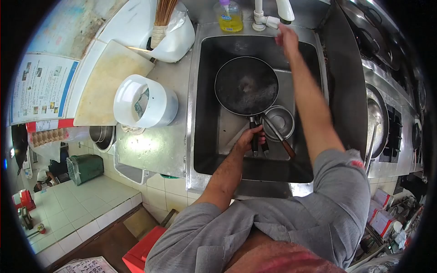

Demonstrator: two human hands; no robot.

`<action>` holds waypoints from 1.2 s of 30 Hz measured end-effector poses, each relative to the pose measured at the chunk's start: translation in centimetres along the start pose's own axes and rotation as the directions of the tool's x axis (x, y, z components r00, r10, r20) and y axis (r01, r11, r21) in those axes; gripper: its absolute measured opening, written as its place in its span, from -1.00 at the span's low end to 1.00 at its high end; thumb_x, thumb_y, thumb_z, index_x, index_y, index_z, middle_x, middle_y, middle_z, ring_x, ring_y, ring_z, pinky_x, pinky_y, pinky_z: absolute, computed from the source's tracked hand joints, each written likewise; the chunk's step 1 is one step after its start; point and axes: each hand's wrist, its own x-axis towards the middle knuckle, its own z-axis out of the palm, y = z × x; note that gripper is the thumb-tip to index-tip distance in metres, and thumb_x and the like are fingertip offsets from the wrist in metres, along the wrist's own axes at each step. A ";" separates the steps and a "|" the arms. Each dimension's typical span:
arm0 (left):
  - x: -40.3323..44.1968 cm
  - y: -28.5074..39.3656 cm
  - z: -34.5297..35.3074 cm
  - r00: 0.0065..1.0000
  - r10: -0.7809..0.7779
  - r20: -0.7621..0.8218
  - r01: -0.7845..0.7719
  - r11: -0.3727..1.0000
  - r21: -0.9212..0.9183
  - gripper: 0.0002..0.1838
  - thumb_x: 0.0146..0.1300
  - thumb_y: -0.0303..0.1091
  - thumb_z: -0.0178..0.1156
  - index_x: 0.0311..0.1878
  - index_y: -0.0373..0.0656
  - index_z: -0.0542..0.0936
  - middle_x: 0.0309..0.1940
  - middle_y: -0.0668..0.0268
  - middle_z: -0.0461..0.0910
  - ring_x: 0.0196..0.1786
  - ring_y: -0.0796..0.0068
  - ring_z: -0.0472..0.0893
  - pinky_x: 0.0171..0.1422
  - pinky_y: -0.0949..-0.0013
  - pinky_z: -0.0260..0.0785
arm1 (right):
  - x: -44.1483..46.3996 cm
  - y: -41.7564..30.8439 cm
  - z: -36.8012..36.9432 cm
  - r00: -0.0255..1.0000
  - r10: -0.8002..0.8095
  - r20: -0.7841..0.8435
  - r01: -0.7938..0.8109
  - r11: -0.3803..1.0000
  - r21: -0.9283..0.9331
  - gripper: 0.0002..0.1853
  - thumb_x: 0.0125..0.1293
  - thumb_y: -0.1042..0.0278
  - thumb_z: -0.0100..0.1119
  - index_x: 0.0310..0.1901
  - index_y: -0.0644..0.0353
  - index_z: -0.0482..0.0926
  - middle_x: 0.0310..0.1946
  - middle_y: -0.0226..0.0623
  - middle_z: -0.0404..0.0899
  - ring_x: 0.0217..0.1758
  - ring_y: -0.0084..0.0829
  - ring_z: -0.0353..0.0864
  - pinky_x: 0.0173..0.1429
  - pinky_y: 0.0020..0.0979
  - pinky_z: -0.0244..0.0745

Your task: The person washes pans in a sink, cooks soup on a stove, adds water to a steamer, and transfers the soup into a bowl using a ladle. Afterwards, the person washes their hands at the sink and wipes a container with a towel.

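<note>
A dark round frying pan [246,85] is held over the sink, its inside wet with a lighter patch in the middle. My left hand [251,138] is closed round its black handle. Beneath the pan, on the sink floor, rest a small metal bowl [283,122] and a wooden-handled utensil [288,149]; another dark handle shows beside my left hand. My right hand [288,42] reaches to the white tap [285,12] at the back of the sink. Its fingers are up against or just below the tap and slightly blurred, so their grip is unclear.
The steel sink [196,113] surrounds the pan. Behind it stands a bottle of yellow liquid soap [230,19]. On the left counter are a white bucket [152,102], a cutting board [107,86] and a white tub [180,43] with a straw brush. A wok [375,116] sits at right.
</note>
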 end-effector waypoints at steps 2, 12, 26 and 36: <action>0.2 -0.1 -0.5 1.000 0.020 0.019 -0.020 1.000 -0.009 -0.72 0.09 -0.15 0.26 -0.30 -0.12 0.45 -0.57 0.42 0.45 -0.56 0.54 0.47 -0.43 0.36 0.43 | -5.8 5.8 -1.6 0.844 -0.439 -0.307 0.263 0.839 -0.477 -0.45 0.00 -0.05 0.27 -0.13 0.27 0.50 -0.28 -0.02 0.52 -0.11 -0.09 0.47 0.02 -0.14 0.33; -0.2 0.1 0.9 0.965 0.158 -0.211 -0.121 0.977 0.176 -0.84 0.02 -0.38 0.20 -0.52 -0.14 0.41 -0.72 0.44 0.33 -0.74 0.61 0.30 -0.66 0.42 0.19 | -21.5 21.4 -3.0 0.780 0.547 0.303 -0.623 0.636 0.456 -0.59 -0.07 0.54 0.08 -0.09 0.26 0.36 -0.16 -0.17 0.42 -0.10 -0.16 0.43 -0.02 0.07 0.38; -8.3 0.6 4.7 0.939 0.341 -0.044 -0.309 0.894 0.323 -0.88 -0.01 -0.50 0.11 -0.59 -0.21 0.40 -0.75 0.41 0.32 -0.75 0.61 0.32 -0.67 0.43 0.19 | -24.4 13.9 -2.6 0.798 0.572 0.191 -0.564 0.596 0.572 -0.72 -0.22 0.57 0.04 -0.34 0.20 0.40 -0.47 -0.17 0.39 -0.42 -0.13 0.45 -0.38 0.06 0.45; -23.1 -3.5 9.1 0.916 0.357 0.185 -0.398 0.871 0.287 -0.87 0.01 -0.48 0.13 -0.55 -0.15 0.37 -0.75 0.47 0.26 -0.75 0.66 0.27 -0.70 0.50 0.16 | -37.1 0.1 -3.2 0.961 0.271 0.056 -0.231 0.676 0.699 -0.56 -0.16 0.49 0.08 -0.13 0.15 0.30 -0.35 -0.16 0.36 -0.38 -0.12 0.46 -0.46 -0.02 0.48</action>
